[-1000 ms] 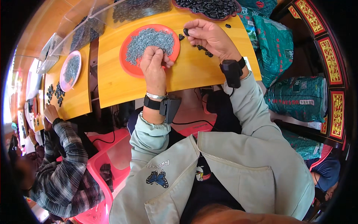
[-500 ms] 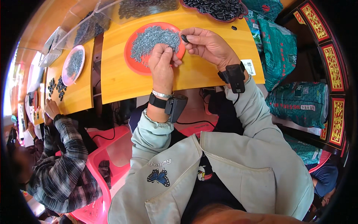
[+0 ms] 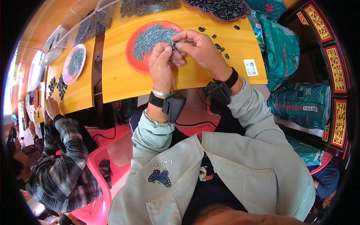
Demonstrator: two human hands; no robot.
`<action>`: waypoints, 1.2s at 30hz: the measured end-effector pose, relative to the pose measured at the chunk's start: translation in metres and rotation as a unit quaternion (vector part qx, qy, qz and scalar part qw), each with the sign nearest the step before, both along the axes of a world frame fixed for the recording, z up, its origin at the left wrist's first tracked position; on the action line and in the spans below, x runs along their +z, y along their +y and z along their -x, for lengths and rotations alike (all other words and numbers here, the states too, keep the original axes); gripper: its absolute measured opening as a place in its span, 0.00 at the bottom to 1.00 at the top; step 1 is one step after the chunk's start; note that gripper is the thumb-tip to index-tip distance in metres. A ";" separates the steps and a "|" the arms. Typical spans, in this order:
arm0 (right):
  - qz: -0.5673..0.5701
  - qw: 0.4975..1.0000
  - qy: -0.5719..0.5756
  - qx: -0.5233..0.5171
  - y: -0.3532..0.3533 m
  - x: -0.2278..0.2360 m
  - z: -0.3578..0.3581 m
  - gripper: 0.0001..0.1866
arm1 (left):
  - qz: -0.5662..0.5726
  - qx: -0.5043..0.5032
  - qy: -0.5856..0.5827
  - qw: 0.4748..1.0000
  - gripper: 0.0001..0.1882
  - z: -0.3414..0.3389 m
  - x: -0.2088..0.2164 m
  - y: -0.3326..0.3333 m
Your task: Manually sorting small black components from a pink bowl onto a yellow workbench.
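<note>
Over the right side of an orange-red plate, my two hands meet fingertip to fingertip. A small black oval piece shows between them. My right hand is closed in a pinch on this piece. My left hand is closed too, its thumb and forefinger touching or nearly touching the piece; what else its fingers hold is hidden. Small grey screw-like metal pieces heap on the plate. Right of my hands, several loose black pieces lie on the yellow table.
A dark red scalloped tray of black pieces and a clear bin stand at the back. Green sacks crowd the table's right side. On the left, a co-worker sits near a pink-rimmed plate and a pink chair.
My right hand has moved left and slightly down, bringing the black piece to my left fingertips. The loose black pieces it covered on the table now show. My left hand has barely moved.
</note>
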State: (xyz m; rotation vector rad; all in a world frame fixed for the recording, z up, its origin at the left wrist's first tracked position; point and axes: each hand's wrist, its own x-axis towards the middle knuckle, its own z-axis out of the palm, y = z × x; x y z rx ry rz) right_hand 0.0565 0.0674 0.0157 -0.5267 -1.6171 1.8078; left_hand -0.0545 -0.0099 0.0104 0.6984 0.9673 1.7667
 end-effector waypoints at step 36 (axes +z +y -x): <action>0.029 0.997 -0.050 -0.048 0.014 0.015 -0.021 0.09 | 0.033 0.043 0.126 0.991 0.06 -0.008 -0.002 0.002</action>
